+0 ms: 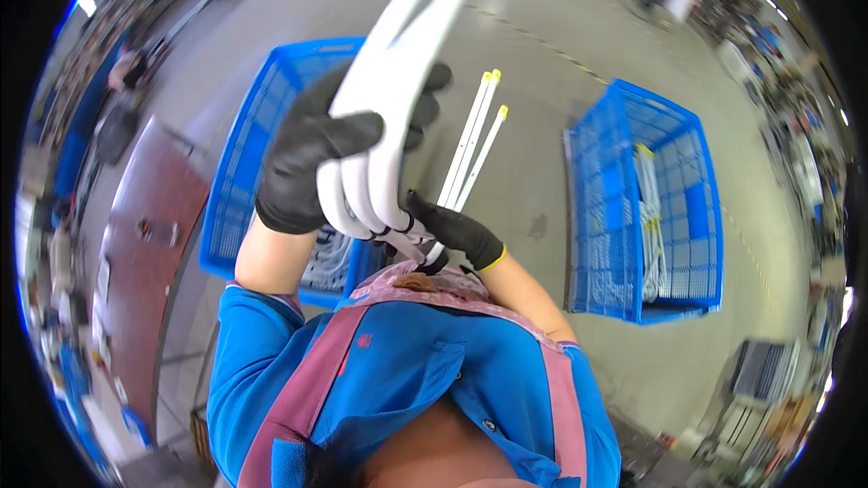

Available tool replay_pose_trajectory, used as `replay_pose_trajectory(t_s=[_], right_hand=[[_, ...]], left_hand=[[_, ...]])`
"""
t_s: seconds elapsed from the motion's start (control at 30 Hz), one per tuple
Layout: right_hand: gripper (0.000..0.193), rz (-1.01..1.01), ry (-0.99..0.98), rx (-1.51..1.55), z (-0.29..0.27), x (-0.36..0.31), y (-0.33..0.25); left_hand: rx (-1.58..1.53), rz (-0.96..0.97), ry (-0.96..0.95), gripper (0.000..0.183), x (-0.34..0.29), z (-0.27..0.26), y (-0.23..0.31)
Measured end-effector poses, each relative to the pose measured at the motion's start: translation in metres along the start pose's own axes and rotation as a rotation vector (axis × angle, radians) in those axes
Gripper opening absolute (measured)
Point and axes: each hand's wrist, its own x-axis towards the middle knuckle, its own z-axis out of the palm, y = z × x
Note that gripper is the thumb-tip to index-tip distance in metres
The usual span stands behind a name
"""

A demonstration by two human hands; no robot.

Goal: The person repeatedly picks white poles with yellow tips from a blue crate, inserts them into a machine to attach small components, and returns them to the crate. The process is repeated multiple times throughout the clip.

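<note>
Factory-like workshop, grey floor, yellow floor line, blue plastic crates, cluttered equipment along both sides

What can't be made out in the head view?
All in the head view:
White tubes: far ends cut off by the top edge.
Yellow-capped rods: lower ends hidden behind the right hand.
Left blue crate: contents partly covered by the left hand and left forearm.
Right-side background clutter: too small and blurred to identify.

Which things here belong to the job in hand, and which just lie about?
Job:
white curved tubes, gripped by the left hand, right hand near their lower ends
left blue crate, probably

Apparently lying about:
right blue crate
reddish-brown table
</note>
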Motion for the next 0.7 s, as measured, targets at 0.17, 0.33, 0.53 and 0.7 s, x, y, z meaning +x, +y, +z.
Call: replay_pose_trajectory(t_s=[0.17, 0.33, 0.53, 0.7], right_hand=[[0.047, 0.060, -0.384, -0.036, -0.009, 0.040, -0.001], [0.066, 0.309, -0.561, -0.179, -0.031, 0.059, 0.003], [0.058, 0.140, -0.707, -0.328, -0.027, 0.082, 0.012], [0.048, 0.161, -0.644, -0.439, -0.014, 0.108, 0.016]], left_hand=[[-0.416, 0.174, 0.022, 0.064, -0.024, -0.054, 0.029], [-0.592, 0.358, 0.378, 0.057, -0.073, -0.091, 0.033], [-0.416, 0.478, 0.627, 0.053, -0.142, -0.128, 0.020], [-0.030, 0.465, 1.173, 0.049, -0.191, -0.174, 0.001]])
